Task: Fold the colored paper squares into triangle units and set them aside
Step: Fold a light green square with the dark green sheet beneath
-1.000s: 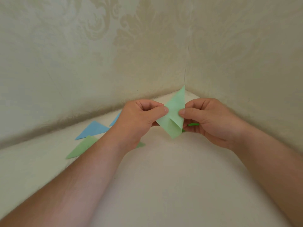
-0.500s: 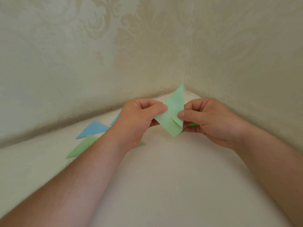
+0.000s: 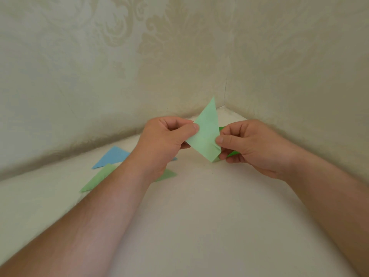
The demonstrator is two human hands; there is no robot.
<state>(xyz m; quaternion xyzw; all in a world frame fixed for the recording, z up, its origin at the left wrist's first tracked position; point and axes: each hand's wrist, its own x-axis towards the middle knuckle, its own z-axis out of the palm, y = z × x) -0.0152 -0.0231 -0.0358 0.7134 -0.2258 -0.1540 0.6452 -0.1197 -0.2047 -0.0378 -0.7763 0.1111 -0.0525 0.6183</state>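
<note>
Finished units: at the left middle of the frame, one blue triangle [image 3: 111, 156] and one pale green triangle [image 3: 97, 179] lie on the white surface [image 3: 199, 216], partly under the left forearm; so two units look done.
Left hand [image 3: 165, 140]: its grip is clamped on the left edge of the light green paper [image 3: 205, 134], thumb on top.
Paper in work: centre of the frame, held in the air above the surface, partly folded, one point up.
Right hand [image 3: 247, 144]: its grip pinches the right edge of this paper.
Waiting paper: a dark green piece [image 3: 232, 153] shows behind the right hand; how many, I cannot tell.
Progress: I judge the third unit is in the middle of folding.
</note>
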